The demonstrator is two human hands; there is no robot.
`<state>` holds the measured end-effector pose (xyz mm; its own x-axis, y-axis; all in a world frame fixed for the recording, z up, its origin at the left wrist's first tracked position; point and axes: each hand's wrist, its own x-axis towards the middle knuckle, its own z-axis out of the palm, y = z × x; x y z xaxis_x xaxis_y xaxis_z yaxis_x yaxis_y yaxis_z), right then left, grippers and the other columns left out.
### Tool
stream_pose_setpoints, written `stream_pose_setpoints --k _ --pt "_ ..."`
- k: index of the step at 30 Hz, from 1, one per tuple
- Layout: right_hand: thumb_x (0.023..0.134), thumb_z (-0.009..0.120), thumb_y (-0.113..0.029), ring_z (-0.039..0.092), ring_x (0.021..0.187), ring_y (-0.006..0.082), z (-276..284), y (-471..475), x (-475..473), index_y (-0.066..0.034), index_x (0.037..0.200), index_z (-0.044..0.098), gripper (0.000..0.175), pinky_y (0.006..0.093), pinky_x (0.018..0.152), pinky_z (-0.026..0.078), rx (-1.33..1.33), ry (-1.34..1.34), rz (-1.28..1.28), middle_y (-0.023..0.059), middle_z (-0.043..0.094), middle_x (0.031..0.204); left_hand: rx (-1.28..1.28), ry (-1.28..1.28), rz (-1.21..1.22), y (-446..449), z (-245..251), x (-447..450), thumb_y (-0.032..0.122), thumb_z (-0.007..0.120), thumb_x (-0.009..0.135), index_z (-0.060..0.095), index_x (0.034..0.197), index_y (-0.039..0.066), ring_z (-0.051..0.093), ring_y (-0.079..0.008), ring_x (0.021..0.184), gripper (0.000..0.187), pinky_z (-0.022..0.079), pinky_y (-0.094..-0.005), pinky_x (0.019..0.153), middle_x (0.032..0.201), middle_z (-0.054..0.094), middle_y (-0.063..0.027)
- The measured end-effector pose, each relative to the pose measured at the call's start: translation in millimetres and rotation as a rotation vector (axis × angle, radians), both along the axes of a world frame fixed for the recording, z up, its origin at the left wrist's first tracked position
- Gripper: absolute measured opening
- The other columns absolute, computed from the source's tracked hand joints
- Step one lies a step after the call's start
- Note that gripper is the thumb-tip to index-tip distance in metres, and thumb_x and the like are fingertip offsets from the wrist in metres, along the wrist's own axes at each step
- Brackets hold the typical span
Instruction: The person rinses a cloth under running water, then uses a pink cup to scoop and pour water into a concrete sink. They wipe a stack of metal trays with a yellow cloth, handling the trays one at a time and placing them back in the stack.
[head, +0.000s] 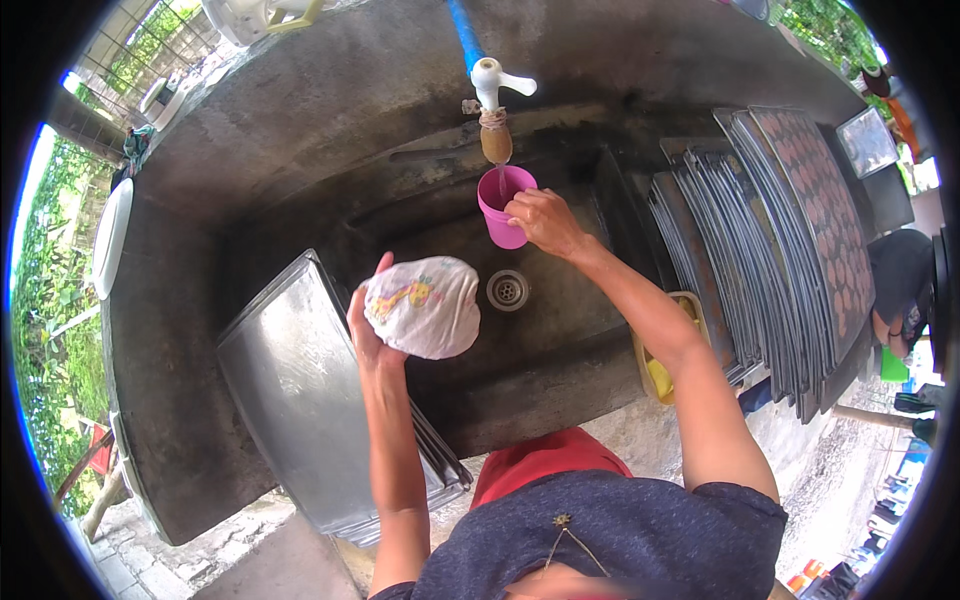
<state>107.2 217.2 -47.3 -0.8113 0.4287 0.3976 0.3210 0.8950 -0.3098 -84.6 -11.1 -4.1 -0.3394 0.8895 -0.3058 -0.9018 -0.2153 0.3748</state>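
My right hand [549,221] grips a pink plastic mug [504,217] by its handle side. The mug is tilted slightly beneath a white tap [489,82], and water runs from the tap's brownish wrapped end into it. On my left hand [367,322] rests a folded white cloth [426,307] with a printed giraffe; my thumb shows at its upper edge and the fingers behind it are mostly hidden. Both hands are over a dark concrete sink [555,322], with a round metal drain [508,290] between and below them.
Metal trays [300,390] lie stacked at the left of the sink. A tall row of metal trays [757,247] stands on the right, beside a yellowish container [701,315] partly behind my right arm. A blue pipe [465,34] feeds the tap. Another person [904,277] is at the far right.
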Motion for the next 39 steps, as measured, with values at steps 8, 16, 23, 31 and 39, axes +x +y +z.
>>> stream_pose_setpoints --k 8,16,23,31,39 --pt "0.075 0.063 -0.016 0.056 0.082 0.0238 8.6 -9.5 -4.0 -0.0088 0.080 0.058 0.010 0.0372 0.069 0.042 0.028 0.121 0.017 0.0051 0.056 0.078 0.266 0.051 -0.101 31.8 51.0 -3.7 0.033 0.043 0.086 0.032 0.137 0.000 0.054 -0.0340 0.108 0.061 0.041 -0.0489 0.095 0.116 0.057 -0.0185" --pt "0.077 0.062 -0.011 0.054 0.090 0.0311 -40.6 -15.8 -24.3 -0.0010 0.084 0.058 0.013 0.0396 0.080 0.043 -0.365 0.147 0.101 0.0125 0.059 0.084 0.055 -0.030 -0.021 -4.8 -2.5 18.9 0.036 0.052 0.082 0.033 0.136 0.000 0.052 -0.0371 0.111 0.067 0.040 -0.0504 0.096 0.122 0.051 -0.0223" --pt "0.076 0.060 -0.016 0.060 0.080 0.0346 -122.1 9.6 -49.2 -0.0003 0.084 0.060 0.017 0.0415 0.070 0.046 -0.682 0.103 -0.005 0.0182 0.061 0.079 -0.050 -0.115 0.014 -26.1 -25.6 27.6 0.034 0.048 0.083 0.036 0.134 0.000 0.052 -0.0383 0.110 0.062 0.041 -0.0518 0.096 0.120 0.052 -0.0231" --pt "0.076 0.065 -0.023 0.061 0.077 0.0342 -163.3 97.9 1.2 -0.0079 0.080 0.062 0.017 0.0401 0.069 0.049 -0.549 0.238 -0.583 0.0145 0.064 0.080 -0.047 -0.083 -0.011 -26.5 -29.8 24.6 0.038 0.055 0.081 0.033 0.136 0.000 0.051 -0.0386 0.112 0.070 0.040 -0.0518 0.096 0.121 0.051 -0.0229" --pt "0.080 0.064 -0.017 0.057 0.075 0.0385 -157.6 51.4 86.6 -0.0035 0.083 0.057 0.015 0.0425 0.067 0.044 -0.350 0.448 -1.122 0.0189 0.061 0.078 -0.107 -0.011 -0.005 -8.2 -29.3 31.8 0.037 0.058 0.080 0.032 0.135 -0.003 0.049 -0.0382 0.114 0.073 0.039 -0.0511 0.098 0.125 0.048 -0.0227"
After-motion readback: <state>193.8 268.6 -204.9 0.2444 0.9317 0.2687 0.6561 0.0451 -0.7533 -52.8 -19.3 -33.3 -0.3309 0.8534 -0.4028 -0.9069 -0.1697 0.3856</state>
